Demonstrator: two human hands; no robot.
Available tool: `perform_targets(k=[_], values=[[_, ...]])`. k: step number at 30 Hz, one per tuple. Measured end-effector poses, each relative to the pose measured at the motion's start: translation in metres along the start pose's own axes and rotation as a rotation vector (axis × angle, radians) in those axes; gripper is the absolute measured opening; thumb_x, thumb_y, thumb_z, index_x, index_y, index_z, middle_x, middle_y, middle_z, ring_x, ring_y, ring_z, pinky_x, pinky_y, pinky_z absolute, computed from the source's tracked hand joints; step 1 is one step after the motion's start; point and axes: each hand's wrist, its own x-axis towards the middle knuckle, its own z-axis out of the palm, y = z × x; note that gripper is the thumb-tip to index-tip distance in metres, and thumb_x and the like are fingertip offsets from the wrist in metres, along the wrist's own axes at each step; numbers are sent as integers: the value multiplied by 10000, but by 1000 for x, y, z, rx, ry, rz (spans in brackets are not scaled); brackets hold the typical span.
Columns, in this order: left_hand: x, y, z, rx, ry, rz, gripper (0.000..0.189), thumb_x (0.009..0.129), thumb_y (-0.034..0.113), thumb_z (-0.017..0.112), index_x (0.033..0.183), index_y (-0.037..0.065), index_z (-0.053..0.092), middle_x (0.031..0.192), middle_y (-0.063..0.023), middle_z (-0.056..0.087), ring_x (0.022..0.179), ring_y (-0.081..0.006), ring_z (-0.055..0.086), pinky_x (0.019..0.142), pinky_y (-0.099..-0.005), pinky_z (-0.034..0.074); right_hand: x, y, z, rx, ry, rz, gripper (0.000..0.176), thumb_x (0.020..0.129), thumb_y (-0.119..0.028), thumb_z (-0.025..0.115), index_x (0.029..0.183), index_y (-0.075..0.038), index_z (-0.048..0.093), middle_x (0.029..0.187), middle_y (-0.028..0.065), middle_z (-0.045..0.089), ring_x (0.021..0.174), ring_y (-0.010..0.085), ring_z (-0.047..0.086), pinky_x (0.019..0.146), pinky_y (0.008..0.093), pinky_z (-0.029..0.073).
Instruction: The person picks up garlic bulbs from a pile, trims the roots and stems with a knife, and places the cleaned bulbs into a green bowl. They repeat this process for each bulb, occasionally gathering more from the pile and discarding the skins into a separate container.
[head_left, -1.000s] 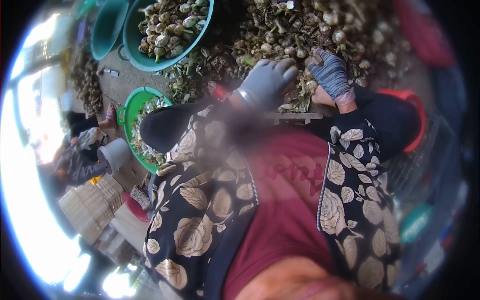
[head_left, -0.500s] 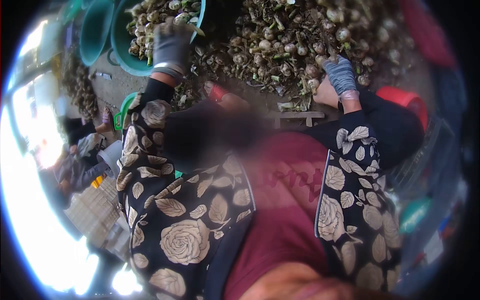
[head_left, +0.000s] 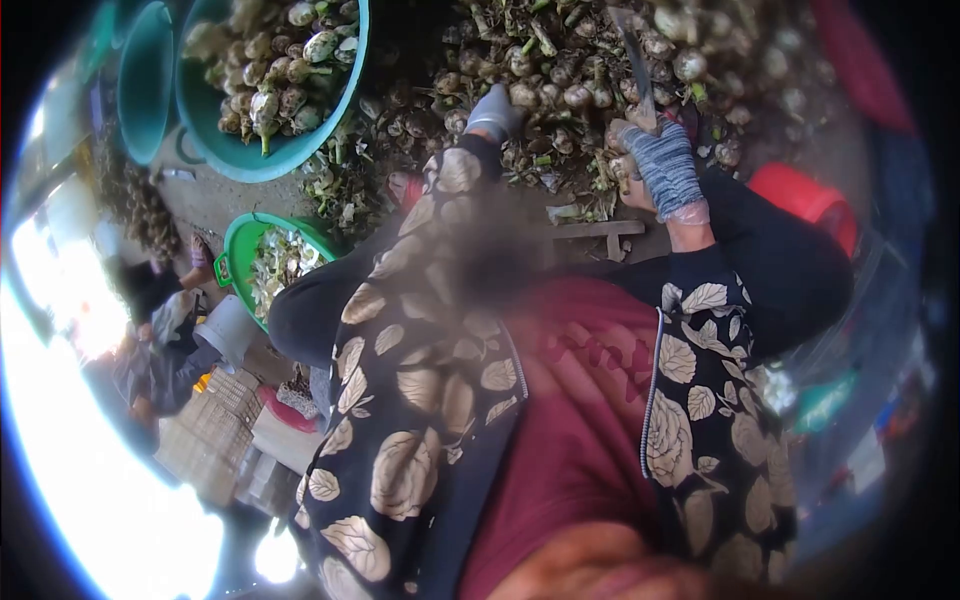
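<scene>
A big heap of garlic bulbs with stalks lies on the ground in front of me. My left hand, in a grey glove, reaches into the near side of the heap and rests among the bulbs; whether it grips one is unclear. My right hand, in a striped grey glove, is closed around the handle of a knife whose blade points up over the heap. A teal tub holding trimmed garlic bulbs stands to the left of the heap.
A second teal tub stands further left. A green basin with peelings sits near my left knee. A red bucket is by my right arm. Another person sits at the left, beside a white bucket.
My left hand has come back from over the teal tub to the garlic heap. My right hand stayed at the heap and now holds the knife blade upright.
</scene>
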Motion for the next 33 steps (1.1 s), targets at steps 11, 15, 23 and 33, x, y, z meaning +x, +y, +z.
perform_targets(k=[11, 15, 23, 33], values=[[-168, 73, -59, -963, -187, 321, 441, 814, 62, 610, 1203, -2, 413, 1071, -59, 541, 1001, -149, 530, 863, -283, 436, -38, -49, 13, -739, -176, -578, 383, 651, -167, 697, 982, -7, 590, 916, 171, 591, 839, 321, 594, 724, 386, 480], [-194, 93, -49, -1017, -103, 458, 439, 788, 107, 664, 1156, 5, 447, 1036, -65, 562, 956, -125, 536, 821, -276, 451, -54, -56, 12, -739, -172, -606, 442, 603, -127, 706, 1007, 8, 589, 935, 174, 604, 888, 319, 591, 776, 379, 475], [-229, 123, -41, -770, 234, 521, 326, 729, 63, 686, 1019, -10, 556, 930, -53, 626, 820, -112, 582, 709, -268, 488, -40, -14, 16, -465, 56, -933, 355, 624, -147, 686, 946, -26, 599, 863, 171, 593, 812, 349, 588, 692, 408, 481], [-303, 162, -67, -166, 299, 671, 519, 501, 135, 723, 966, -16, 551, 861, -71, 590, 770, -136, 572, 723, -266, 457, 33, 70, -7, -1268, -329, -505, 249, 709, -218, 608, 878, -35, 605, 765, 188, 614, 792, 327, 601, 717, 408, 470]])
